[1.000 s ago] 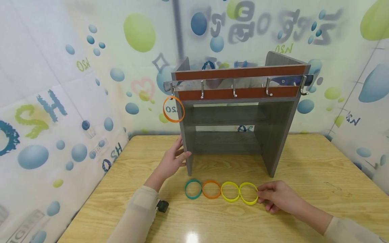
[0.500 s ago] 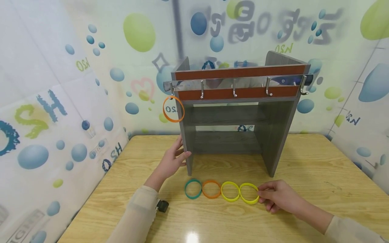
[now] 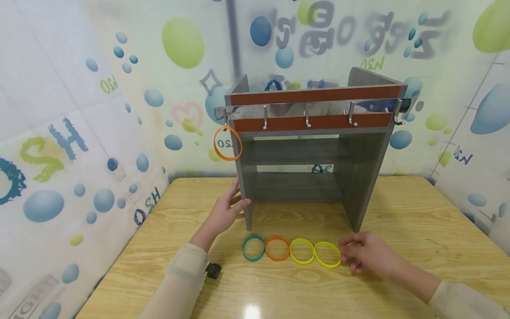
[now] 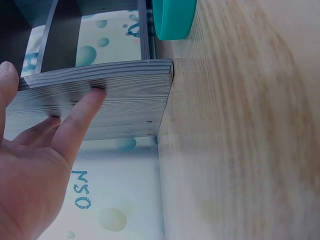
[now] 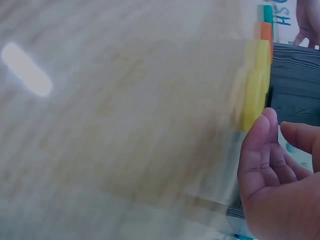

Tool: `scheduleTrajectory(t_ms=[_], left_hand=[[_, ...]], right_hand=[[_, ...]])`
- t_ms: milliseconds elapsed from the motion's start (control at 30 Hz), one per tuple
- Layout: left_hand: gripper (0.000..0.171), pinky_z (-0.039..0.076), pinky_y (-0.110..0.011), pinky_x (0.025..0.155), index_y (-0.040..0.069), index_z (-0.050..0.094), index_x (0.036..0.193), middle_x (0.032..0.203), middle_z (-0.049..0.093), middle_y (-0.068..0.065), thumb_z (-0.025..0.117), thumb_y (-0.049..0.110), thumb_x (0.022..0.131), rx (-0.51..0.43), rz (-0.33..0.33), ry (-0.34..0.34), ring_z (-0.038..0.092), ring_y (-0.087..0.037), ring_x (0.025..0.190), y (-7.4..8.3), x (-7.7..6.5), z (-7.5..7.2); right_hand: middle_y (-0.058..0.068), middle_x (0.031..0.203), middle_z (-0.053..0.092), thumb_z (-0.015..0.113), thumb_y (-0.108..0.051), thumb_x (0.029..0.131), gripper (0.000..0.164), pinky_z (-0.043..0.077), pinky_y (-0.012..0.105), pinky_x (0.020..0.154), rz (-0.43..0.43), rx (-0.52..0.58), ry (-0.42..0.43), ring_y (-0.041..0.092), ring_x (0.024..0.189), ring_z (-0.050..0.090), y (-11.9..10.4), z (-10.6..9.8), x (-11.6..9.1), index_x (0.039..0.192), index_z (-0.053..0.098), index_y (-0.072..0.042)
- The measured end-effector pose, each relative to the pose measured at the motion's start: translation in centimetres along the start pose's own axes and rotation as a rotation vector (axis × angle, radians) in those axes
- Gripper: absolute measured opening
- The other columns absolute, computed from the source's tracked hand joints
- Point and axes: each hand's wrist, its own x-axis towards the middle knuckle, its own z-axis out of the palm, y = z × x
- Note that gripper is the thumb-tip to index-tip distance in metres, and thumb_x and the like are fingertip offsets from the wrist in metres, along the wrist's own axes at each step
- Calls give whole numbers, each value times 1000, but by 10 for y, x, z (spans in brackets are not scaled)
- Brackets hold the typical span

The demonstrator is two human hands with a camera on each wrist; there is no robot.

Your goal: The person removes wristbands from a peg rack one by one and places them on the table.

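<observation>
My left hand [image 3: 226, 212] grips the left side panel of a grey wooden shelf [image 4: 135, 95], thumb at its front edge and fingers against its outer face. In front of the shelf, a teal wristband [image 3: 243, 249], an orange wristband [image 3: 266, 250] and two yellow wristbands lie in a row on the table. At the row's right end, my right hand [image 3: 368, 252] is beside the last yellow wristband [image 3: 328, 266]. The right wrist view shows its fingers loosely bent, thumb apart, with that band [image 5: 254, 100] just beyond the fingertips. Another orange wristband [image 3: 215, 150] hangs from the leftmost hook.
A metal rail [image 3: 330, 107] with several hooks crosses the shelf's red-brown front board [image 3: 318, 93]. The wooden table [image 3: 430, 230] extends on both sides of the shelf. Patterned cloth walls [image 3: 119, 97] stand behind and beside it. A small black device [image 3: 213, 270] sits at the left wrist.
My right hand has shifted slightly right and its fingertips have come away from the last yellow wristband, which has slid a little rightward. The left hand and shelf have stayed still.
</observation>
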Motion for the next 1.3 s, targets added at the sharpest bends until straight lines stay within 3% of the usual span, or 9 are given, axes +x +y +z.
scheduleTrajectory(t_ms=[367, 567, 867, 1133, 1300], left_hand=[[82, 64, -57, 93, 51, 11, 169, 177, 29, -9, 61, 21, 110, 1, 3, -3, 46, -45, 152, 0, 0, -1], [83, 65, -56, 92, 51, 11, 169, 176, 30, -9, 62, 22, 110, 9, 6, 1, 48, -44, 151, 0, 0, -1], [82, 66, -55, 89, 55, 11, 167, 176, 31, -8, 61, 23, 110, 9, 6, -6, 47, -43, 152, 2, 1, 0], [82, 66, -55, 89, 53, 12, 168, 175, 32, -9, 62, 23, 110, 7, 6, 0, 48, -44, 151, 0, 1, 0], [83, 65, -56, 89, 47, 12, 170, 175, 32, -13, 63, 21, 110, 2, 16, 0, 47, -48, 151, 0, 0, 0]], right_hand=[[11, 94, 78, 63, -13, 106, 39, 62, 30, 61, -60, -24, -2, 14, 67, 67, -31, -10, 3, 131, 59, 17], [11, 98, 78, 67, -15, 105, 38, 63, 33, 63, -96, -75, 42, 17, 67, 67, -56, -12, 9, 132, 62, 11], [5, 88, 73, 72, -20, 103, 33, 58, 32, 60, -166, -181, 62, 21, 66, 64, -95, -10, 13, 128, 67, 1], [8, 106, 78, 74, -26, 103, 34, 58, 33, 61, -195, -275, 90, 21, 64, 66, -128, 0, 19, 132, 68, -8], [12, 119, 77, 72, -25, 104, 38, 61, 34, 63, -254, -265, 90, 22, 65, 67, -149, 11, 25, 138, 65, -11]])
